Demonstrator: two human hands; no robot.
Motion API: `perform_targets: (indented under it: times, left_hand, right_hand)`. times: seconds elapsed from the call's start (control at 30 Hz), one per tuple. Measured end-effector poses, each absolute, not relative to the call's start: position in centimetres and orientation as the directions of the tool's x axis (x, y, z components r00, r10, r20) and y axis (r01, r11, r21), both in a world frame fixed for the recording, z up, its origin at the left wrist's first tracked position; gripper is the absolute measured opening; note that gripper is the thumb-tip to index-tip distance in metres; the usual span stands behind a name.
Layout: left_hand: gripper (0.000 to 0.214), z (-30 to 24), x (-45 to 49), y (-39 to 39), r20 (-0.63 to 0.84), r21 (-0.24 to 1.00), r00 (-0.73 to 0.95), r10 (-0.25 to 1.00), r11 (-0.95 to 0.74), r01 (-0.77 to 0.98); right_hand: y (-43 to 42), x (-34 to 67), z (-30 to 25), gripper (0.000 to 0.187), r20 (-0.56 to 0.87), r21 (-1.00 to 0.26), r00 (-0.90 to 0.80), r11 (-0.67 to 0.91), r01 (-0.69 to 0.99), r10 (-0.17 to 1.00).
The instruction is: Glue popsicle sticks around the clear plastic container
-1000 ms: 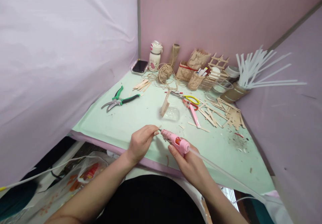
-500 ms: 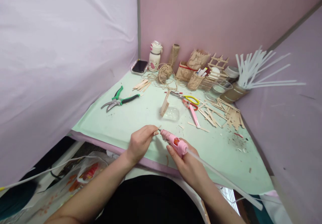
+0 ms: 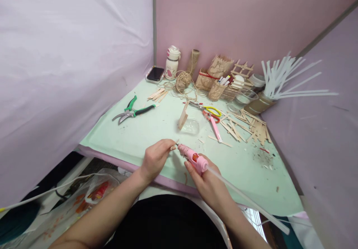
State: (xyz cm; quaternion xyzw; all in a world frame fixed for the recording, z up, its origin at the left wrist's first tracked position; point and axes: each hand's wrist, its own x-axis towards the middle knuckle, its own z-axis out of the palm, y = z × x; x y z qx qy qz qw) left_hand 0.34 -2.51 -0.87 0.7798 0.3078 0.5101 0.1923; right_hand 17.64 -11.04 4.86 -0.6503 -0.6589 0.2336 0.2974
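My right hand (image 3: 205, 181) is closed around a pink glue gun (image 3: 192, 157) with a long white glue stick (image 3: 246, 200) trailing out of its back toward the lower right. The gun's nozzle points up-left at my left hand (image 3: 156, 157). That hand is curled in a pinch on a small wooden stick piece (image 3: 176, 142) right at the nozzle tip. Both hands hover over the near edge of the mint green table (image 3: 145, 133).
Green-handled pruning shears (image 3: 133, 111) lie at the left. A clear plastic box with an upright wooden piece (image 3: 187, 122), scissors (image 3: 208, 109) and a pile of wooden sticks (image 3: 248, 125) lie beyond. A phone (image 3: 155, 74), bottle (image 3: 172, 63), twine ball (image 3: 182, 80) and holder of white strips (image 3: 268, 92) line the back.
My right hand and the glue gun shifted slightly left and up, and the glue stick's tail swung lower. My left hand keeps its pinch in place.
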Motion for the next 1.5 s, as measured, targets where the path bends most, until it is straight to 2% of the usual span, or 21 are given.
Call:
perform_targets:
  times: [0.13, 0.37, 0.8, 1.17, 1.23, 1.37, 1.5]
  left_hand:
    - [0.02, -0.9, 0.3, -2.5, 0.68, 0.606, 0.295, 0.671, -0.742, 0.289]
    - [0.02, -0.8, 0.3, -2.5, 0.682, 0.601, 0.292, 0.671, -0.741, 0.299]
    - [0.022, -1.3, 0.3, -2.5, 0.671, 0.606, 0.296, 0.68, -0.733, 0.309]
    - [0.022, -1.3, 0.4, -2.7, 0.677, 0.62, 0.263, 0.687, -0.725, 0.3]
    - [0.021, -1.2, 0.5, -2.8, 0.662, 0.649, 0.23, 0.713, -0.699, 0.299]
    - [0.012, -1.5, 0.8, -2.6, 0.548, 0.793, 0.076, 0.833, -0.546, 0.272]
    - [0.025, -1.9, 1.0, -2.2, 0.464, 0.88, 0.01, 0.886, -0.462, 0.111]
  right_hand:
    - [-11.1, 17.5, 4.8, 0.032, 0.047, -0.655, 0.052, -0.008, 0.756, 0.998]
    - [-11.2, 17.4, 4.5, 0.031, 0.052, -0.641, 0.063, -0.015, 0.768, 0.997]
    - [-11.2, 17.1, 3.6, 0.033, 0.12, -0.593, 0.048, 0.033, 0.804, 0.992]
    - [-11.0, 16.7, 2.7, 0.035, 0.214, -0.5, 0.033, 0.08, 0.862, 0.976]
    - [-11.0, 16.7, 2.5, 0.035, 0.23, -0.499, 0.027, 0.094, 0.861, 0.973]
    - [-11.2, 16.9, 2.4, 0.035, 0.24, -0.52, 0.029, 0.103, 0.848, 0.97]
    - [-11.3, 17.2, 2.5, 0.035, 0.238, -0.569, 0.013, 0.128, 0.812, 0.971]
